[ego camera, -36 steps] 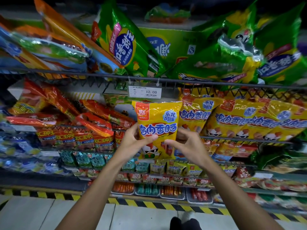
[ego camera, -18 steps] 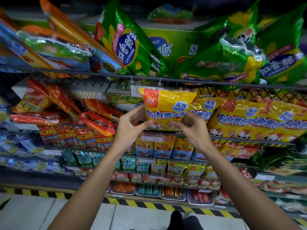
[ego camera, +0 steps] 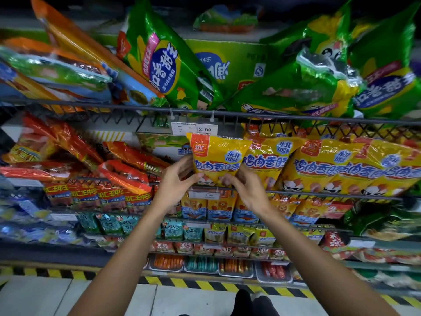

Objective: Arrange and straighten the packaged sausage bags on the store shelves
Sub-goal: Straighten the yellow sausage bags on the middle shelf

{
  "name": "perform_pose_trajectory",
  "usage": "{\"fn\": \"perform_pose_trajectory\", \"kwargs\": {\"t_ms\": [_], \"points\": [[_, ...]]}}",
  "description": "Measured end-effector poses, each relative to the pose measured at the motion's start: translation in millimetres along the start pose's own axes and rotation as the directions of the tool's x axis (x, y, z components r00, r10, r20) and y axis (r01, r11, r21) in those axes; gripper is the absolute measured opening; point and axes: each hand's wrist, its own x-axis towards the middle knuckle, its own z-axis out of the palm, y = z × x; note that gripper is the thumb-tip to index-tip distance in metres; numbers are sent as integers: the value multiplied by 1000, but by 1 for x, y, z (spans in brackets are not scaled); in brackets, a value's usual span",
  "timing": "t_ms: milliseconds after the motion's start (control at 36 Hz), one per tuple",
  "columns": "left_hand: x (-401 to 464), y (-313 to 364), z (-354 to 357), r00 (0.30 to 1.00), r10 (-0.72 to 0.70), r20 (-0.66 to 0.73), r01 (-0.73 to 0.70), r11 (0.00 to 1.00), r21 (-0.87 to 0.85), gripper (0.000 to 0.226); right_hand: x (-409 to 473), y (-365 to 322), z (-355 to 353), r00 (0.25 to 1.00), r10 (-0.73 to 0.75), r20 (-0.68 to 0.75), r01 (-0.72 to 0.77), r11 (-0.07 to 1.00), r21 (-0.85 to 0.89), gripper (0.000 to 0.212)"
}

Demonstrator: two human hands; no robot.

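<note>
At the middle shelf (ego camera: 319,194), seen from the head camera, two bare hands hold one yellow bag (ego camera: 216,156) by its lower edge. Left hand (ego camera: 175,185) has its grip closed on the bag's lower left corner, thumb in front and fingers curled behind; right hand (ego camera: 246,190) pinches the lower right part in the same way, so both grips are narrow and full of bag. This bag stands upright with its long axis running up and down, its red logo corner at the top left and its printed face toward the camera; its bottom edge sits at the wire front of the shelf, and its top edge covers the foot of a price tag (ego camera: 194,128) reading 12.00, which hangs from the top shelf rail (ego camera: 296,116). Just beside it on the right stand four more yellow bags (ego camera: 319,165) of the same print, overlapping one another and leaning a little, also face out. Left of the held bag lie red bags (ego camera: 125,174), heaped at mixed angles; I count at least five, though the pile hides some. On the top shelf, at least four green bags (ego camera: 164,65) lean crookedly against a green box (ego camera: 232,62), with orange bags (ego camera: 75,42) slanting at the far left. Below the hands, rows of smaller packs (ego camera: 218,208) fill the lower shelves, too many and too blurred to count. Striped tape (ego camera: 205,285) edges the floor (ego camera: 34,297).
</note>
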Motion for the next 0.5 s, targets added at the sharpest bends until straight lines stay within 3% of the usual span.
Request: {"fn": "perform_pose_trajectory", "kwargs": {"t_ms": [83, 194, 306, 389, 500], "points": [[8, -6, -5, 998, -2, 55, -10, 978, 208, 38, 3, 6, 7, 999, 34, 9, -33, 998, -54, 6], [7, -5, -4, 998, 55, 38, -65, 923, 380, 41, -4, 10, 21, 994, 84, -64, -88, 994, -64, 31], [3, -11, -2, 997, 76, -4, -63, 849, 524, 52, -27, 22, 35, 980, -2, -199, -4, 999, -32, 48], [1, -15, -2, 999, 21, -36, 2, 836, 549, 55, -40, 29, 41, 978, -16, -206, 10, 1000, -28, 60], [7, -14, 0, 998, 60, -16, -37, 786, 617, 49, -36, 27, 43, 983, -53, -175, 22, 985, -174, 69]]}}
